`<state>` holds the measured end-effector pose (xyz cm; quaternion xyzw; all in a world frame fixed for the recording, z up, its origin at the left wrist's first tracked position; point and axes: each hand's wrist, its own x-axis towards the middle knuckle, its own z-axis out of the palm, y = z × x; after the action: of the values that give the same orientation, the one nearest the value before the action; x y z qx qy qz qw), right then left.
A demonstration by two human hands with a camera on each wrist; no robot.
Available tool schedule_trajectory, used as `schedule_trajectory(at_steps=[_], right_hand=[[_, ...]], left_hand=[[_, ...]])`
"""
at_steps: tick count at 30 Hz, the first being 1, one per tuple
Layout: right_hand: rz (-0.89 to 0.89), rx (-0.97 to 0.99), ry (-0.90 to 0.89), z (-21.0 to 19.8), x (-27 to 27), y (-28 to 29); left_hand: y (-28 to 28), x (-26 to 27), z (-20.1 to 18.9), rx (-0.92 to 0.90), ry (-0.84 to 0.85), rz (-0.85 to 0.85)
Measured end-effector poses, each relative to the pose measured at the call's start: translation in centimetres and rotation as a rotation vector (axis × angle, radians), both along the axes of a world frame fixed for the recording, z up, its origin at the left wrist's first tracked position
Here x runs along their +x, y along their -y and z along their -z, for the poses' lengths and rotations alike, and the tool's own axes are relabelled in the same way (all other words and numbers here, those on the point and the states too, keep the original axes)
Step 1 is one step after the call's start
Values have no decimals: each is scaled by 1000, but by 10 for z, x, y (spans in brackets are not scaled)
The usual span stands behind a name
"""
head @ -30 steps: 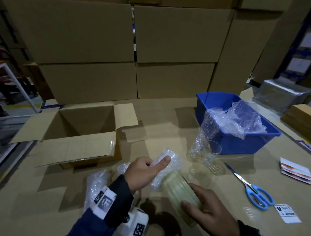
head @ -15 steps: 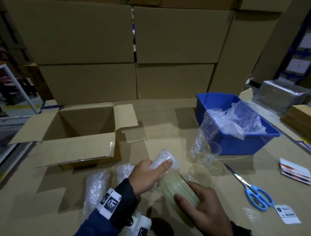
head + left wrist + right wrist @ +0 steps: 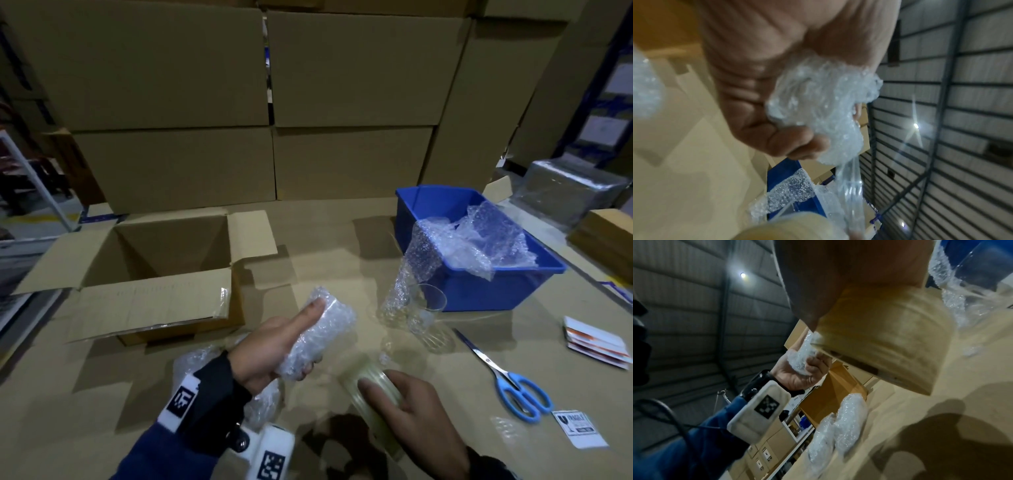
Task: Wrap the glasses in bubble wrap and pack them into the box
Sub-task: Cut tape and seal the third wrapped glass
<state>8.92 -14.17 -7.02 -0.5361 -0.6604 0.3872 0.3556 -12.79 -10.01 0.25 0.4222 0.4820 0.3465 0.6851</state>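
Observation:
My left hand [image 3: 274, 349] grips a glass wrapped in bubble wrap [image 3: 318, 332], thumb along its top, above the table in front of the open cardboard box [image 3: 144, 274]. The wrist view shows the same bundle [image 3: 824, 110] in the curled fingers, a strip of clear tape trailing from it. My right hand [image 3: 407, 411] holds a roll of clear packing tape [image 3: 371, 387], which fills the right wrist view [image 3: 890, 340]. Two wrapped bundles [image 3: 202, 359] lie on the table under my left wrist. A bare clear glass [image 3: 426, 308] stands beside the blue bin [image 3: 479, 287].
Loose bubble wrap [image 3: 472, 243] spills from the blue bin. Blue-handled scissors [image 3: 513, 387] and a fragile sticker [image 3: 579, 428] lie at the right, with a stack of labels [image 3: 596, 342] beyond. Large cartons [image 3: 274, 102] wall the table's far side.
My left hand has lifted the wrapped glass up and away from the tape roll. The right hand with the roll has drawn slightly towards me.

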Motion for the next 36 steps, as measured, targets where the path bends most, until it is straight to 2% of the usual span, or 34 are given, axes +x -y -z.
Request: schedule_trajectory(at_steps=[2, 9, 13, 20, 27, 31, 36], right_hand=[[-15, -47, -10, 2, -2, -2], [-53, -226, -155, 20, 1, -3], [-59, -213, -162, 24, 8, 2], [-45, -156, -138, 22, 19, 9], [-156, -136, -50, 18, 32, 14], [-196, -134, -28, 18, 37, 13], [-224, -105, -10, 18, 45, 10]], left_hand=[[-2, 2, 0, 32, -41, -13], [-8, 5, 3, -37, -115, 95], [-19, 5, 14, -98, -177, 28], [-19, 9, 26, -37, -212, 9], [-9, 27, 36, -21, -282, -100], [-3, 33, 40, -62, -245, -93], [1, 37, 43, -81, -211, -175]])
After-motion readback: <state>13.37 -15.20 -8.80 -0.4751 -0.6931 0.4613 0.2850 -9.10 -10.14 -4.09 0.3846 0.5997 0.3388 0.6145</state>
